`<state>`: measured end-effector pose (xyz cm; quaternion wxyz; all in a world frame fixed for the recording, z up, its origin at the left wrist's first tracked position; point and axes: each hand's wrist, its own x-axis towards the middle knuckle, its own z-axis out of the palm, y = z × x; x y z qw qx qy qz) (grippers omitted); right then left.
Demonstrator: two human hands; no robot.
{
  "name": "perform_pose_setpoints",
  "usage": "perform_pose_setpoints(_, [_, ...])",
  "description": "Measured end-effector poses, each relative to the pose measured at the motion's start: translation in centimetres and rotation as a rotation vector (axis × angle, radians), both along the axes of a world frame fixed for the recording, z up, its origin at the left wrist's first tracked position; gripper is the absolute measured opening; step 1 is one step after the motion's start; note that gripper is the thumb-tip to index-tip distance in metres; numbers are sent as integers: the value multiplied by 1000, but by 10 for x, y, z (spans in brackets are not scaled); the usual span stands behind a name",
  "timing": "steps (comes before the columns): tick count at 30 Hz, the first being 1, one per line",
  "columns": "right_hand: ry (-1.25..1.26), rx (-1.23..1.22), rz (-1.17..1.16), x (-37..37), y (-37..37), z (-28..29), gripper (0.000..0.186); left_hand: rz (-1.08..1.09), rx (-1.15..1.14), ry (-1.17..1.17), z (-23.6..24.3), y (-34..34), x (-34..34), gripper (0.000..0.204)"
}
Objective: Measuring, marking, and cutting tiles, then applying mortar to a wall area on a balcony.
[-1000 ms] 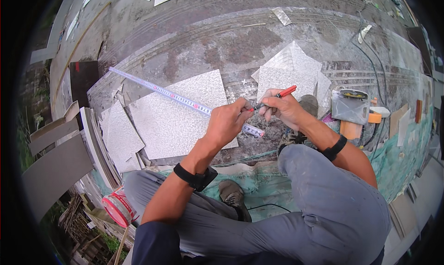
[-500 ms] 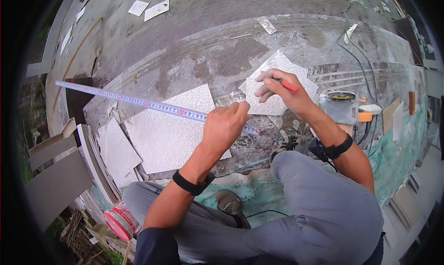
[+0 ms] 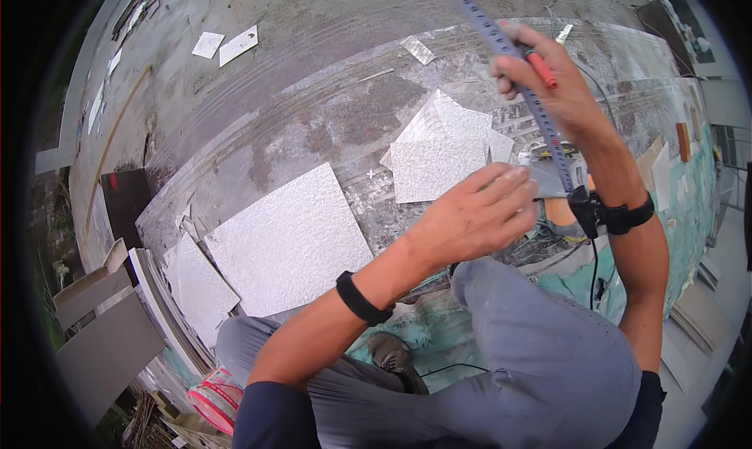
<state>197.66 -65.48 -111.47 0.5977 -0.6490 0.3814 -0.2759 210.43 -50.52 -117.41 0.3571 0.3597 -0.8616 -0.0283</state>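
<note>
My right hand (image 3: pixel 548 77) is raised at the upper right, closed round a red marker (image 3: pixel 542 71) and the tape measure (image 3: pixel 478 14), whose blade runs diagonally from the top edge down toward my right wrist. My left hand (image 3: pixel 493 210) is lower, fingers loosely bent and a little apart with nothing visible in them, beside a small speckled white board (image 3: pixel 427 175) lying on other pieces. A larger square board (image 3: pixel 290 241) lies left of it, with broken pieces (image 3: pixel 200 281) beside that.
A grey tool box (image 3: pixel 540 175) sits behind my left hand, partly hidden. A red-lidded bucket (image 3: pixel 211 402) is at lower left, beside stacked boards (image 3: pixel 110 347). A dark board (image 3: pixel 121 206) lies at the left. Cables cross the right side; green mesh covers the near edge.
My right hand has moved up and right with the marker and tape measure, whose blade has swung off the large board to upright diagonal. My left hand has released the blade and moved right.
</note>
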Motion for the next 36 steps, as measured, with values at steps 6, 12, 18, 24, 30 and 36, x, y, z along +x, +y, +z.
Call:
perform_pose_setpoints(6, [362, 22, -553, -243, 59, 4, 23, 785, 963, 394, -119, 28, 67, 23])
perform_pose_setpoints(12, [669, -73, -1064, -363, 284, -63, 29, 871, 1096, 388, -203, 75, 79, 29])
perform_pose_setpoints(18, [1155, -24, -1223, -435, 420, -203, 37, 924, 1150, 483, -211, 119, 71, 24])
perform_pose_setpoints(24, [1322, 331, -1160, -395, 435, -268, 48, 781, 1155, 460, -211, 59, 77, 23])
perform_pose_setpoints(30, [1709, 365, -242, -409, 409, -217, 91, 755, 1191, 500, -226, 43, 78, 20])
perform_pose_setpoints(36, [884, -77, -725, -383, 151, -161, 42, 752, 1180, 515, -218, 48, 85, 19])
